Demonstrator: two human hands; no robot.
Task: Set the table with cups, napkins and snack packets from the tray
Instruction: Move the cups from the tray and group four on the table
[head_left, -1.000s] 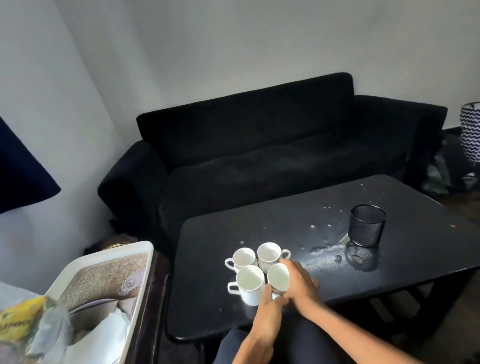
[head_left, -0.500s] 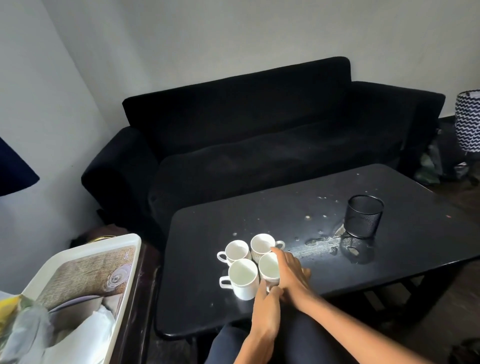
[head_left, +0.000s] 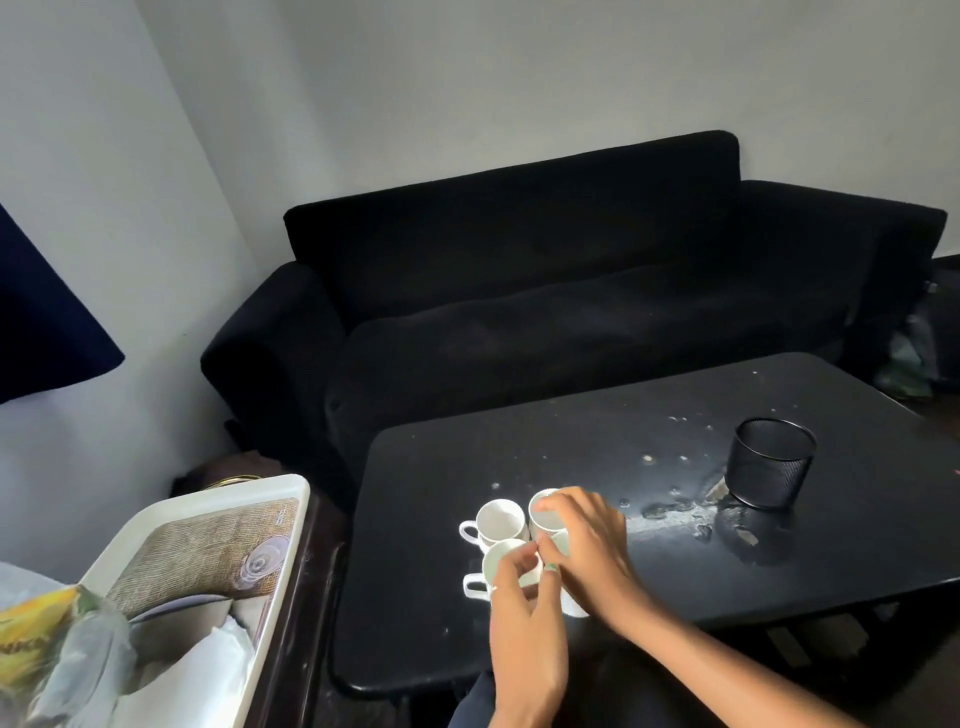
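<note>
Four white cups stand bunched together on the black table (head_left: 623, 644). The far-left cup (head_left: 500, 521) is untouched. My left hand (head_left: 524, 639) pinches the rim of the near-left cup (head_left: 493, 566). My right hand (head_left: 587, 545) lies over the near-right cup (head_left: 574, 605), hiding most of it, and its fingers curl onto the rim of the far-right cup (head_left: 540, 512). At the left, a white tray (head_left: 208, 499) holds white napkins (head_left: 197, 670) and a yellow snack packet (head_left: 31, 639) in clear plastic.
A black mesh pot (head_left: 769, 462) stands on the table to the right of the cups, with white stains (head_left: 670, 514) between them. A black sofa (head_left: 519, 312) runs behind the table. The tray rests on a dark side stand (head_left: 306, 597) close to the table's left edge.
My left hand has come up from below the cups onto the near-left cup. My right hand has reached farther, over the far-right cup. The view has shifted.
</note>
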